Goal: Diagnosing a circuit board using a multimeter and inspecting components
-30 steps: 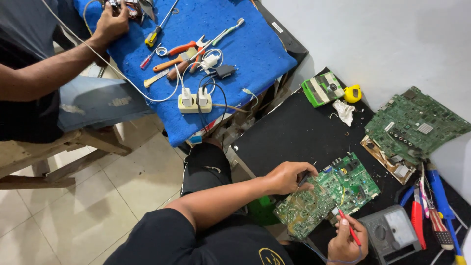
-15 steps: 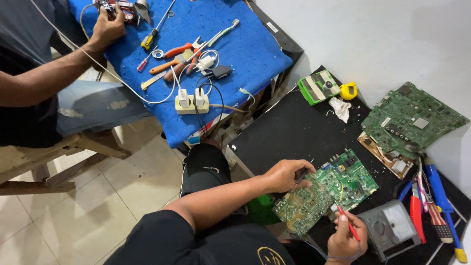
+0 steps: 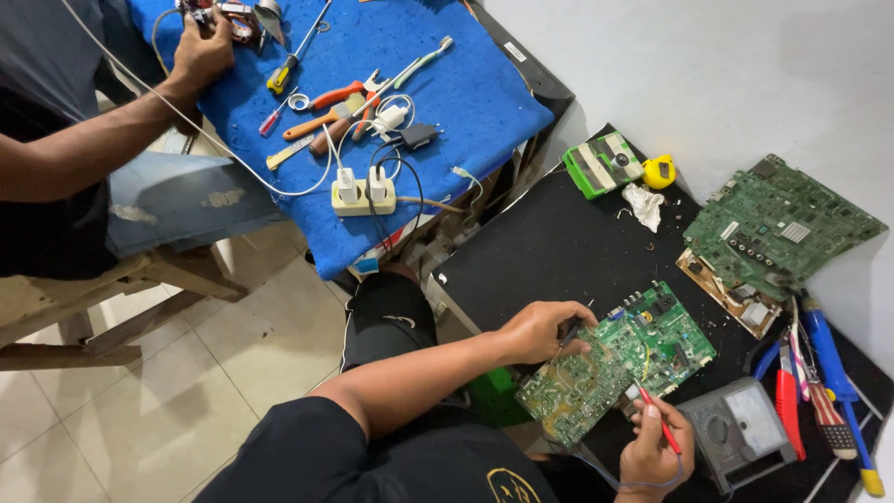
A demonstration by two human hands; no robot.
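Right hand: the right hand (image 3: pixel 655 454) is closed around a thin red-handled test probe (image 3: pixel 657 422), tip set on the board's near edge.
Left hand: the left hand (image 3: pixel 543 330) presses on the far-left edge of the green rectangular circuit board (image 3: pixel 616 361) — whether it also pinches a black probe, I cannot tell.
Board: it lies tilted on the black work mat (image 3: pixel 559 247), between the two hands.
Beside the grip: a grey analogue multimeter (image 3: pixel 740 430) sits just right of the probe hand.
Further out: another larger green circuit board (image 3: pixel 778 228) — well apart, near the wall.
Neighbour: a co-worker's hand (image 3: pixel 199 54) is on a blue cloth-covered bench (image 3: pixel 466 102).
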